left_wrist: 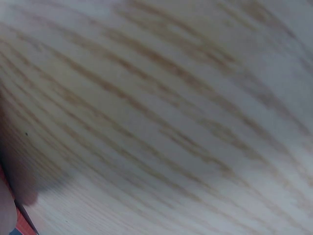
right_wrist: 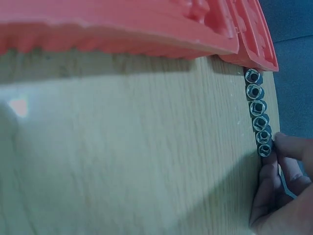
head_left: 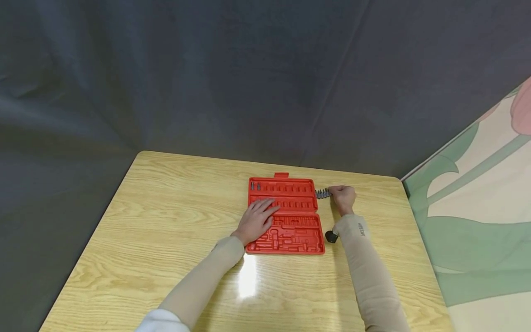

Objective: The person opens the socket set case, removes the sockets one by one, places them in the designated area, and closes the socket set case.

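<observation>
A red tool case [head_left: 290, 252] lies unfolded on the wooden table, with two dark sockets [head_left: 255, 186] in its upper left slots. Across the case's left side rests my left hand [head_left: 256, 221], fingers spread; its fingers are partly seen at the left edge of the left wrist view. Several metal sockets [head_left: 321, 193] [right_wrist: 257, 108] stand in a row against the case's right side. At the row's far end my right hand [head_left: 343, 199] [right_wrist: 286, 196] pinches the last socket [right_wrist: 264, 150] between thumb and curled fingers; the fingers partly hide it.
A small black object [head_left: 331, 237] lies beside the right sleeve, to the right of the case. A dark cloth [head_left: 249, 83] hangs behind the table [head_left: 174, 207], and a floral-patterned surface [head_left: 477, 207] is at the right.
</observation>
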`<state>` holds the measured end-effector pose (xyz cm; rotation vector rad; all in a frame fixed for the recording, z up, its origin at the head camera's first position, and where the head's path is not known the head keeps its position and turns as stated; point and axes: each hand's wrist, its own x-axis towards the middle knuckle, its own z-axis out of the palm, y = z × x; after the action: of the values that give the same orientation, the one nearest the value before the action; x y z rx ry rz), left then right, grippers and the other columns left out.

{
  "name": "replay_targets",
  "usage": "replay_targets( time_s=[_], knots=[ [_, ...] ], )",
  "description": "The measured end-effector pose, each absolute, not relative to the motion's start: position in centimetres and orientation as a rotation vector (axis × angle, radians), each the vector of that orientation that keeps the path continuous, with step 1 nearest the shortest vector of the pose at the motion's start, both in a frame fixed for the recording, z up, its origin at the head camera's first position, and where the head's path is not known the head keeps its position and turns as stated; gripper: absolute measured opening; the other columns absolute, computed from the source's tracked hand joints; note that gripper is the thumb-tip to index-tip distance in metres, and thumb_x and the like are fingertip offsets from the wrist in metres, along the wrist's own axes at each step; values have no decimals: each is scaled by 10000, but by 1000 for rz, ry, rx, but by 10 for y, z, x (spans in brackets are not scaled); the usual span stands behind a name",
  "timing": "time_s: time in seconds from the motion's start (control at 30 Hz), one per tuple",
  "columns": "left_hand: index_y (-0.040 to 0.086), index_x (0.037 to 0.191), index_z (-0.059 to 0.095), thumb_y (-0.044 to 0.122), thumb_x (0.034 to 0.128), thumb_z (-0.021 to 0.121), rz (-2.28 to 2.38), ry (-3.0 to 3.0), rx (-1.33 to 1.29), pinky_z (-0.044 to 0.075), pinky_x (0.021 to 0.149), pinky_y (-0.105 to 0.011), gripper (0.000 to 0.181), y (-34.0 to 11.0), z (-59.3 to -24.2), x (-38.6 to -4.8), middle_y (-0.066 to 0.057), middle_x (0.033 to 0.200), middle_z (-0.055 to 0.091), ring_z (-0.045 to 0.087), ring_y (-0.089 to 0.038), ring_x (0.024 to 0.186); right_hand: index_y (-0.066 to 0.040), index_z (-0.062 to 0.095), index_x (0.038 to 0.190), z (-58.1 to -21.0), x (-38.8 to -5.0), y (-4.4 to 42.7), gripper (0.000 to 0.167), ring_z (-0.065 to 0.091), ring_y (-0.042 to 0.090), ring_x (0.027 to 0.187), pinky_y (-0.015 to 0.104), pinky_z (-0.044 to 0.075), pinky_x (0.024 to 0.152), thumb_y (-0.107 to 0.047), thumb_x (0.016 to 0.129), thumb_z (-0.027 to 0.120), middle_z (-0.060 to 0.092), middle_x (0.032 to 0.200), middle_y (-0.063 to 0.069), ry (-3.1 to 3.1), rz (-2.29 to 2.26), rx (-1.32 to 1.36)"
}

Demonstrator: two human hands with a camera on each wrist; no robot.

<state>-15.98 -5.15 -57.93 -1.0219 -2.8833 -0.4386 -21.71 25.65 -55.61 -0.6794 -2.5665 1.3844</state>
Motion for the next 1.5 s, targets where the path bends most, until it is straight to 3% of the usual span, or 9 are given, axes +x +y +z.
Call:
replay_targets(
  time_s=[0.13, 0.23, 0.53, 1.07, 1.27, 1.5],
  knots=[
    [231, 1445, 476, 296, 1018, 458, -421, -2864, -1007, 181, 1164, -398, 433, -52, -582, -161, -49, 1523, 360, 317, -224, 1392, 102, 732, 927, -557, -218, 257, 290, 571, 177, 698, 222, 415, 586, -173, 916, 643, 705, 929, 217, -2542, 1377, -715],
    [227, 1443, 479, 296, 1016, 461, -431, -2855, -1012, 185, 1163, -401, 433, -52, -583, -161, -53, 1521, 363, 320, -227, 1390, 100, 729, 941, -558, -218, 257, 289, 529, 121, 679, 211, 407, 592, -169, 923, 627, 701, 945, 217, -2522, 1384, -736],
    [231, 1456, 459, 295, 1017, 453, -425, -2887, -1013, 179, 1164, -405, 444, -50, -580, -160, -53, 1529, 350, 304, -227, 1400, 106, 720, 949, -560, -215, 257, 287, 536, 158, 748, 258, 429, 683, -160, 923, 615, 687, 963, 229, -2481, 1363, -780],
    [215, 1444, 478, 289, 1014, 463, -449, -2867, -1016, 187, 1162, -414, 437, -51, -580, -160, -63, 1517, 368, 321, -235, 1390, 109, 698, 930, -562, -213, 255, 242, 492, 83, 671, 178, 404, 597, -118, 891, 624, 652, 844, 116, -2242, 1494, -821],
    [218, 1432, 495, 286, 1010, 472, -403, -2847, -1012, 202, 1158, -408, 427, -52, -582, -161, -58, 1501, 393, 342, -225, 1378, 80, 694, 899, -562, -224, 214, 169, 521, 124, 675, 225, 411, 625, -70, 905, 616, 650, 831, 180, -2221, 1401, -657],
    [215, 1391, 545, 277, 988, 510, -398, -2803, -1001, 228, 1147, -395, 410, -47, -584, -161, -53, 1459, 448, 390, -225, 1338, 20, 705, 973, -546, -239, 121, 170, 618, 266, 747, 344, 496, 650, -117, 943, 609, 675, 861, 164, -2514, 1462, -154]
  ],
)
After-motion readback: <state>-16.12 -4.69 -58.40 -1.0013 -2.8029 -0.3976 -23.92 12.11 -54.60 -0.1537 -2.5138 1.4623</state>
